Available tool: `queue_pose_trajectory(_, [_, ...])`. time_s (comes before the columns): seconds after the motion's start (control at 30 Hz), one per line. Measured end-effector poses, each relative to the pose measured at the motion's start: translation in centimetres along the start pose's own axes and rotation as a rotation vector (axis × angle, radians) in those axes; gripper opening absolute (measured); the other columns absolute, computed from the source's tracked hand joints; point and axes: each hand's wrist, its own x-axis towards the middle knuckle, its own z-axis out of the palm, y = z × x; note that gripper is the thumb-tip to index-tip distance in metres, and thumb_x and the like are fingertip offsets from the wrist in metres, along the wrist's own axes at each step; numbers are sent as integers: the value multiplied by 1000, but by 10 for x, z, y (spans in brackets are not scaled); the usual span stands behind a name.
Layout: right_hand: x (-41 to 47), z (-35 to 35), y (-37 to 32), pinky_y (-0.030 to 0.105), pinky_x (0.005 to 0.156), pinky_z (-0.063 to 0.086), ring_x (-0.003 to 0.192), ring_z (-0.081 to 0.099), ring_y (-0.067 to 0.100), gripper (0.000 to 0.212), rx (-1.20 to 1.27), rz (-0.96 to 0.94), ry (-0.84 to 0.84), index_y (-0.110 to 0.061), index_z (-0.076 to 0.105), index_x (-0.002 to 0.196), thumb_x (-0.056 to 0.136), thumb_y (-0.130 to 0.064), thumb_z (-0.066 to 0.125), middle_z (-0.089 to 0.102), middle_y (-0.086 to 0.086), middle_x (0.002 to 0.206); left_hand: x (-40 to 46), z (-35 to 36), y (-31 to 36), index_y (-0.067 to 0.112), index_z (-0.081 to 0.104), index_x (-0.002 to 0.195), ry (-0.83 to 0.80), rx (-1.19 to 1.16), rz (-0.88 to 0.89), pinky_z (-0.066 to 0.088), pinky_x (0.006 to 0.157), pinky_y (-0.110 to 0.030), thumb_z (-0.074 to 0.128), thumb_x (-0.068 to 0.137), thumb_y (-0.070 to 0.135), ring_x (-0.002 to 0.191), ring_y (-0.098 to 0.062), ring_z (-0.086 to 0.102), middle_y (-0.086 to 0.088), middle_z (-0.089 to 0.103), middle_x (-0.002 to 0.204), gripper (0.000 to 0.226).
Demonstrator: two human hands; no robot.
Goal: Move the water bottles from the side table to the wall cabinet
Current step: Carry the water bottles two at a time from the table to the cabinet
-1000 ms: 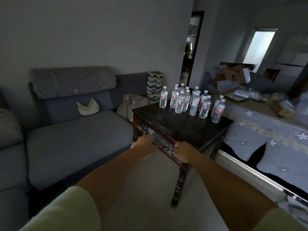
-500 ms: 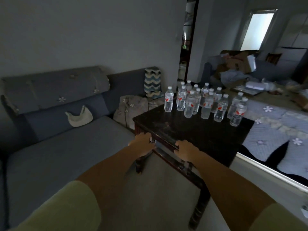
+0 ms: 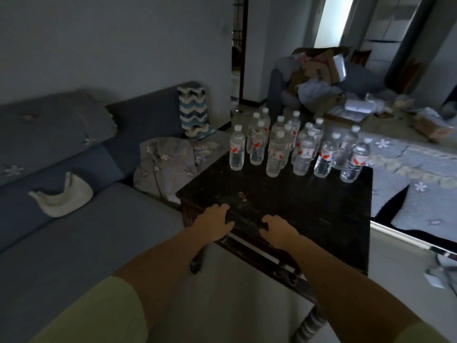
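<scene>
Several clear water bottles [image 3: 277, 154] with white caps and red-and-white labels stand clustered on the far half of a dark wooden side table [image 3: 309, 206]. The leftmost bottle [image 3: 237, 151] stands a little apart from the group. My left hand [image 3: 215, 221] and my right hand [image 3: 277, 230] both rest on the table's near edge, fingers curled over it. Neither hand touches a bottle. No wall cabinet shows in the head view.
A grey-blue sofa [image 3: 86, 231] runs along the left with a white bag [image 3: 61, 199] and a crumpled grey cloth [image 3: 168, 164] on it. A bed with a flowered quilt [image 3: 420, 169] lies to the right. A cardboard box [image 3: 321, 68] and a dark doorway [image 3: 238, 50] are behind.
The view has closed in on the table and tilted down. Both hands have kept their hold on the table's near edge, and the table appears shifted relative to the sofa.
</scene>
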Motion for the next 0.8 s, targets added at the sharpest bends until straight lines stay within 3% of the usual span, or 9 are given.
queue_pose_trajectory(0.17, [68, -29, 24, 43, 102, 45, 122, 49, 32, 48, 30, 57, 31, -15, 38, 141, 99, -37, 46, 43, 14, 138, 75, -3, -3, 15, 33, 142, -63, 38, 35, 41, 103, -46, 50, 96, 41, 125, -32, 43, -14, 43, 136, 56])
queue_pose_trajectory(0.43, [183, -91, 47, 39, 106, 41, 128, 46, 31, 55, 117, 101, 72, -12, 34, 146, 99, -36, 47, 43, 15, 142, 213, -60, -24, 15, 30, 147, 27, -66, -108, 40, 105, -43, 52, 95, 43, 128, -32, 45, -15, 40, 144, 63])
queue_pose_trajectory(0.53, [210, -103, 60, 38, 107, 40, 129, 46, 32, 59, 176, 148, 87, -7, 32, 146, 98, -36, 49, 44, 18, 143, 242, -57, -25, 15, 28, 148, -10, -104, -139, 44, 102, -41, 53, 94, 44, 123, -30, 49, -14, 41, 143, 66])
queue_pose_trajectory(0.67, [252, -111, 70, 37, 103, 40, 128, 47, 33, 64, 325, 218, 136, -2, 29, 146, 96, -33, 53, 43, 21, 143, 294, -50, -26, 11, 19, 151, -31, -241, -193, 43, 103, -40, 57, 93, 42, 128, -31, 47, -15, 36, 149, 76])
queue_pose_trajectory(0.8, [287, -112, 72, 40, 100, 43, 125, 49, 35, 73, 594, 315, 291, 0, 31, 142, 88, -35, 66, 45, 21, 140, 343, -49, -29, 6, 8, 152, 27, -454, -270, 36, 108, -39, 65, 88, 43, 139, -33, 34, -15, 26, 155, 94])
